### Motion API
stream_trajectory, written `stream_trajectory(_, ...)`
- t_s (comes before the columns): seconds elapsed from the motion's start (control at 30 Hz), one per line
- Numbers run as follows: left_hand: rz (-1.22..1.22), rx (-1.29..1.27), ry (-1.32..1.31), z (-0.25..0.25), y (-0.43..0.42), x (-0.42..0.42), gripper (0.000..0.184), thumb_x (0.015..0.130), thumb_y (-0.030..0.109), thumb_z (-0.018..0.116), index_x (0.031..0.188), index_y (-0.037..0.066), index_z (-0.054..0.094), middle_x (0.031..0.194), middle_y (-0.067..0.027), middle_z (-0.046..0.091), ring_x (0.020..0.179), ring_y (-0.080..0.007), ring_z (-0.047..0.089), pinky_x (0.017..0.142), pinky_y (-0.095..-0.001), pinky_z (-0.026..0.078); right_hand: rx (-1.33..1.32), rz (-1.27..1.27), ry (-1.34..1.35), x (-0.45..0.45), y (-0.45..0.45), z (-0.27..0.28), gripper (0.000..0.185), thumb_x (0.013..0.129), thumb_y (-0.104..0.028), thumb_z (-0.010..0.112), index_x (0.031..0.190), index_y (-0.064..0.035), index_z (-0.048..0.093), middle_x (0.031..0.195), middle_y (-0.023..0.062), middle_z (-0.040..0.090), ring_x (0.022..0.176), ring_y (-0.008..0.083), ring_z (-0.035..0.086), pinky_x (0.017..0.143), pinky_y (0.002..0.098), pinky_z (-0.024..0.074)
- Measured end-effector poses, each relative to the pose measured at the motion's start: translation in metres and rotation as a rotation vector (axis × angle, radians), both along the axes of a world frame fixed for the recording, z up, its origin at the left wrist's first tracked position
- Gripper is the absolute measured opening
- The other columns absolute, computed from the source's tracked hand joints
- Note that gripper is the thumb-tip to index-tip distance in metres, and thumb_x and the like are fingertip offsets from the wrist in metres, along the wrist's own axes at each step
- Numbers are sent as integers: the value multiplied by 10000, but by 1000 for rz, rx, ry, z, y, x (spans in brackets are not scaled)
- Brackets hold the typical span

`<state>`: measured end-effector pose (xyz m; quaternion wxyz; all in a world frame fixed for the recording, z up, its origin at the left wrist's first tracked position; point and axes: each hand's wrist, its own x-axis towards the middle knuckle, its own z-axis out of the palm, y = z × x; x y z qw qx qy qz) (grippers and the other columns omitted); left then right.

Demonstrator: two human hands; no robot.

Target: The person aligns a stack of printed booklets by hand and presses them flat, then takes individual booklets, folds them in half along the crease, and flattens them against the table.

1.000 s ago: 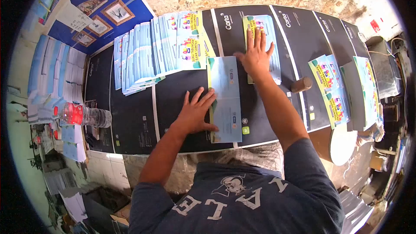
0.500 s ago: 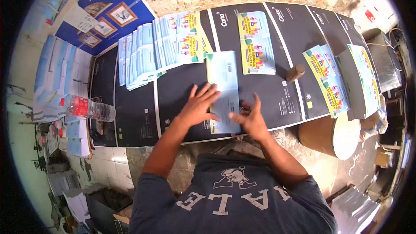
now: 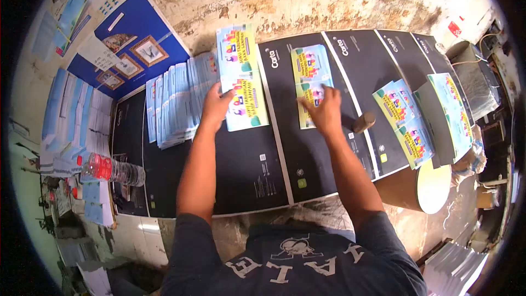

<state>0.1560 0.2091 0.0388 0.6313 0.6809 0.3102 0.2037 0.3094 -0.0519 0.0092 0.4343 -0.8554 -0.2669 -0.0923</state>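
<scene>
1. And the middle has opened up: the pale blue strip that lay before the person half a second ago is gone from the black, white-striped tabletop point(image 3: 230, 181).
2. Up at the left, the left hand point(image 3: 215, 109) now grips a glossy blue-and-yellow printed paper cover point(image 3: 244, 71) by its left edge, over the end of the fanned row of pale blue booklets point(image 3: 175, 104). Probably that same strip, so one piece seems nearly through.
3. The right hand has swung out to the matching printed covers point(image 3: 311, 66), thumb and fingers apart over the near half; whether they touch, I cannot tell.
4. The held cover: long, flat, slightly tilted, design face showing, two identical panels end to end, dark lettering on yellow, bright little figures, no crease visible.
</scene>
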Motion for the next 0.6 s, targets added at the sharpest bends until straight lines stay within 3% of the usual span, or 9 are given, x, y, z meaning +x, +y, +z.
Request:
stream_trajectory(0.03, -2, 214, 1, -23, 28, 8, 395, 914, 109, 690, 1260, -26, 555, 1062, -156, 720, 919, -256, 709, 830, -370, 557, -158, -113, -94, 22, 1, -12, 822, 738, -461, 840, 1277, 73, 524, 1271, 258, 524, 1186, 419, 502, 994, 501, 439)
stream_trajectory(0.1, 31, 674, 500, -22, 44, 15, 464, 871, 187, 733, 1258, -13, 573, 1145, -195, 675, 1005, -355, 672, 883, -430, 531, -341, -287, -51, 47, 5, -24, 821, 738, -513, 806, 1277, 45, 540, 1311, 225, 490, 1234, 397, 469, 987, 489, 437)
stream_trajectory(0.17, 147, 1067, 747, -53, 51, 15, 577, 835, 264, 762, 1309, 13, 550, 1294, -215, 564, 1169, -404, 557, 967, -483, 466, -557, -323, 112, 61, 8, -23, 718, 785, -493, 763, 1269, 3, 572, 1308, 192, 510, 1249, 384, 470, 997, 482, 435)
stream_trajectory(0.2, 188, 1083, 775, -46, 38, 11, 654, 834, 275, 766, 1386, 43, 501, 1386, -192, 460, 1271, -380, 449, 1004, -491, 402, -556, -321, 106, 66, 7, -25, 718, 785, -493, 763, 1269, 3, 572, 1308, 192, 510, 1249, 384, 470, 997, 482, 435)
stream_trajectory(0.3, 235, 1153, 748, -42, 31, 4, 723, 837, 275, 766, 1448, 58, 446, 1423, -187, 443, 1318, -360, 417, 997, -495, 372, -611, -250, 225, 76, 5, -24, 598, 848, -409, 724, 1264, -2, 592, 1338, 208, 523, 1274, 401, 484, 992, 498, 476)
stream_trajectory(0.37, 241, 1224, 677, -39, 28, 0, 733, 837, 264, 764, 1462, 68, 436, 1441, -181, 436, 1317, -358, 424, 986, -497, 368, -532, -272, 83, 73, 3, -20, 486, 893, -319, 670, 1261, -9, 602, 1292, 202, 595, 1163, 415, 582, 940, 492, 512)
stream_trajectory(0.43, 245, 1296, 612, -29, 18, -8, 743, 837, 254, 763, 1477, 78, 427, 1459, -175, 428, 1316, -356, 430, 976, -499, 364, -430, -163, 170, 75, 3, -3, 460, 901, -269, 660, 1274, -7, 594, 1243, 200, 631, 1072, 376, 632, 912, 456, 529)
stream_trajectory(0.5, -40, 1238, 416, -11, 1, -11, 760, 823, 247, 769, 1488, 107, 430, 1514, -158, 395, 1352, -334, 424, 1009, -511, 349, -318, -61, 256, 60, -3, 27, 439, 908, -218, 650, 1286, -5, 585, 1194, 199, 667, 981, 338, 682, 884, 419, 545)
stream_trajectory(0.6, -254, 1272, -16, 35, -62, -25, 686, 823, 217, 759, 1445, 119, 487, 1507, -124, 438, 1382, -293, 424, 1062, -486, 331, 326, 432, 846, -3, -21, 95, 367, 916, -96, 628, 1259, 32, 600, 1076, 154, 702, 881, 195, 691, 805, 309, 554)
